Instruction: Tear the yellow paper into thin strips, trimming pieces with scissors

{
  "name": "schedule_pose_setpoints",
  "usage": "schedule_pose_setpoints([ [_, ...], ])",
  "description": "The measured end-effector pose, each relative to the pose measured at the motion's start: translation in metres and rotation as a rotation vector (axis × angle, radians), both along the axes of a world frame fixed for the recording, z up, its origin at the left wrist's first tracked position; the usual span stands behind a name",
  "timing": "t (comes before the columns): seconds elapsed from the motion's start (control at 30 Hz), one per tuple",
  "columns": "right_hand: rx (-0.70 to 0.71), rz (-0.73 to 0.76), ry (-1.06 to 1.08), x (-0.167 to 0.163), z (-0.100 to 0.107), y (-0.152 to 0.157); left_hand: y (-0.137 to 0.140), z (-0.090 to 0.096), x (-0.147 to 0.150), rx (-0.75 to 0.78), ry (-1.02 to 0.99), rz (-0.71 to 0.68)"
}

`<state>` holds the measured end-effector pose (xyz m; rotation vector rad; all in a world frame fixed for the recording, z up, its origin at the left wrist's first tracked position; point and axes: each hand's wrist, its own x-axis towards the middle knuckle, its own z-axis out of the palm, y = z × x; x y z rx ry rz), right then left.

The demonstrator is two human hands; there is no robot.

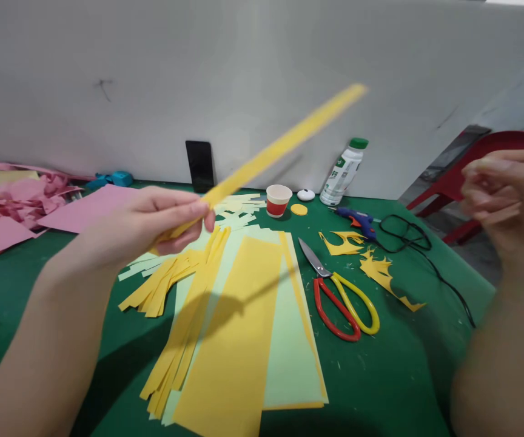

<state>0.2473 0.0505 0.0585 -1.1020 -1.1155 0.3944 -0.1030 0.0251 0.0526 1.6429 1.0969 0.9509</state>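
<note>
My left hand (pixel 175 218) pinches one end of a long yellow paper strip (pixel 284 145), which slants up to the right, its far end in the air. My right hand (pixel 507 200) is raised at the right, apart from the strip, with its fingers curled closed and nothing showing in them. Below my left hand lie cut yellow strips (pixel 162 285) in loose bundles. A wide yellow paper sheet (pixel 239 328) rests on pale green paper (pixel 289 364). Scissors (pixel 335 291) with one red and one yellow handle lie partly spread to the right of the sheets.
Behind stand a phone (pixel 200 165), a paper cup (pixel 278 200) and a leaning bottle (pixel 344 173). A blue glue gun (pixel 357 221) trails a black cord at right, near yellow scraps (pixel 380 270). Pink paper (pixel 20 209) is piled at left. A red chair (pixel 457 176) stands beyond the green table (pixel 407 364).
</note>
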Motion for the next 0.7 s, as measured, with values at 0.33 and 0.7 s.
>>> schedule_pose_setpoints([
  [0.33,-0.273,0.695,-0.357,-0.112,-0.025,-0.037,-0.005,-0.051,0.079,-0.071,-0.501,-0.151],
  [0.7,-0.54,0.876,-0.643,-0.102,-0.024,-0.031,-0.003,-0.042,0.07,0.053,-0.526,0.01],
])
